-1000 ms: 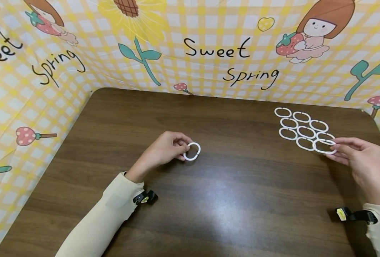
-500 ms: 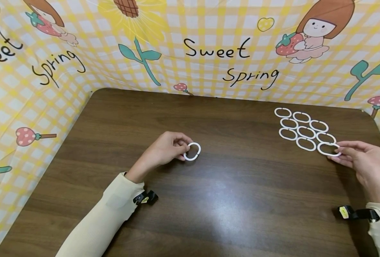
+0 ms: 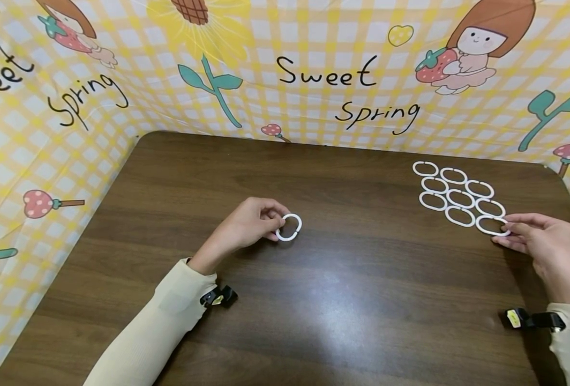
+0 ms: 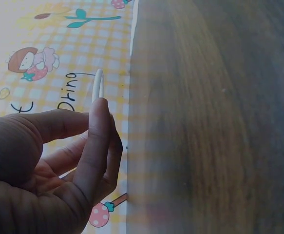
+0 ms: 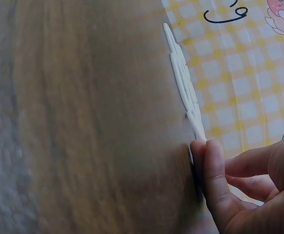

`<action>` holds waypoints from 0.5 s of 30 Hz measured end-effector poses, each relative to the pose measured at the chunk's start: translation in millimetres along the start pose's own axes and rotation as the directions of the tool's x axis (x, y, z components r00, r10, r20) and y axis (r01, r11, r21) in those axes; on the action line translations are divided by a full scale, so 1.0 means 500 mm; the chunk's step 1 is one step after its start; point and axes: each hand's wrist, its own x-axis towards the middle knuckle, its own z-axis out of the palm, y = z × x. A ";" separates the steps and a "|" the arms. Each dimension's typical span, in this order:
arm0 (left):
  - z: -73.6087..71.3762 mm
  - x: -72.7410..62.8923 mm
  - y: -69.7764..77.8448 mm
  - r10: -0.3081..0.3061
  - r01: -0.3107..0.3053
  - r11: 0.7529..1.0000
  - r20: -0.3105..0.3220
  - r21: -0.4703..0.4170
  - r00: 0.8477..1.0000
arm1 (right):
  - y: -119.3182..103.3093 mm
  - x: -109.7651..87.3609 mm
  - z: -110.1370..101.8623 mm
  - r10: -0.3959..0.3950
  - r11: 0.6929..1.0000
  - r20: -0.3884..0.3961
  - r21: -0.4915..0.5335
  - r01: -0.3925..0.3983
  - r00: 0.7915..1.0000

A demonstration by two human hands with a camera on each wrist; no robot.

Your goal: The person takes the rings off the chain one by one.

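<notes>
Thumb and fingers of my left hand (image 3: 258, 222) pinch a white split ring (image 3: 301, 223) above the middle of the table. Seen edge-on in the left wrist view, this ring (image 4: 97, 87) points up from the fingertips. At the right, my right hand (image 3: 552, 246) pinches a white oval link (image 3: 478, 227) by its right end. That link lies at the near right corner of a cluster of similar white oval links (image 3: 459, 208), set in slanted rows on the table. From the right wrist, the cluster (image 5: 180, 80) shows as a thin flat strip beyond the fingertips.
The dark brown wooden table (image 3: 208, 177) has rounded far corners. Yellow checked cloth (image 3: 314, 118) with cartoon prints stands along its back and left edges. A black wrist camera (image 3: 219, 296) is strapped over the left sleeve, another wrist camera (image 3: 531, 320) over the right.
My right hand has shifted slightly right and nearer with its link, which no longer overlaps the links beside it as much. The left hand holds its ring in the same place.
</notes>
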 end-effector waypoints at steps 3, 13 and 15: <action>0.000 -0.001 0.001 -0.002 0.002 1.000 -0.001 0.005 1.000 | 0.001 0.001 0.000 0.001 1.000 -0.010 -0.024 -0.001 1.000; -0.001 -0.001 0.000 -0.008 0.008 1.000 0.005 -0.002 1.000 | 0.004 0.010 0.000 0.001 0.990 -0.057 -0.141 -0.009 0.998; -0.001 -0.001 0.000 -0.006 0.006 1.000 0.005 -0.003 1.000 | 0.003 0.010 0.001 0.002 0.993 -0.050 -0.120 -0.008 0.999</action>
